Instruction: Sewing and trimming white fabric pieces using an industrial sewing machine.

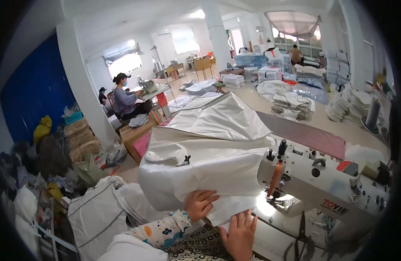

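Note:
A large white sheet of coated fabric (218,174) is draped over the sewing table, with its folded bulk rising beyond my hands. My left hand (200,205) lies on the fabric, fingers stretched to the right. Nearer to me, my right hand (239,235) rests flat on the fabric's near edge, its fingers pointing away from me. Neither hand grasps anything that I can see. To the right stands a white sewing machine (313,174); a lamp lights its presser foot (276,201), and fabric reaches up to that spot. A small black clip (186,161) sits on the cloth.
Black scissors (301,239) lie on the table right of my right hand. Thread cones (368,168) top the machine. White piped fabric pieces (100,213) heap at my left. Beyond, a person (124,98) sews at another machine, and stacked goods (292,104) cover the floor.

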The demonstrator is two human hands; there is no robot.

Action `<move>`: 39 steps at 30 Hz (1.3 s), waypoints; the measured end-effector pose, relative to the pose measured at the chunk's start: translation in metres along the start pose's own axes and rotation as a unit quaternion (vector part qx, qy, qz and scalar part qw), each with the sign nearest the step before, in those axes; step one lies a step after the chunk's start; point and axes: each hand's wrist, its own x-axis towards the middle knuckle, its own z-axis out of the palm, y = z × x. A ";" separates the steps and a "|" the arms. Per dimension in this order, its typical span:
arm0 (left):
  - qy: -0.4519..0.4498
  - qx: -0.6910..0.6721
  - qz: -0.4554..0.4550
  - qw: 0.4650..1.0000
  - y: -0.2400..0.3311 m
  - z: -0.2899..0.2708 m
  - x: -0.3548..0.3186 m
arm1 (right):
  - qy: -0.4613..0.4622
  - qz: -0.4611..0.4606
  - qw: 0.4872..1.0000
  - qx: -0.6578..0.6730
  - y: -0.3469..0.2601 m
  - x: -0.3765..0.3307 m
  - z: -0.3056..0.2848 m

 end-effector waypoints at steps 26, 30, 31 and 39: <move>0.030 0.024 -0.025 0.999 -0.009 0.018 -0.010 | -0.012 -0.031 0.998 -0.051 -0.009 -0.001 -0.007; 0.030 -0.012 -0.022 0.999 -0.009 0.017 -0.010 | -0.029 -0.014 0.997 -0.073 -0.015 0.004 -0.007; 0.029 -0.007 -0.022 0.999 -0.009 0.017 -0.010 | -0.034 -0.016 0.997 -0.072 -0.016 0.006 -0.007; 0.038 -0.042 -0.029 0.998 -0.008 0.013 -0.009 | -0.085 0.039 0.992 -0.084 -0.022 0.011 -0.005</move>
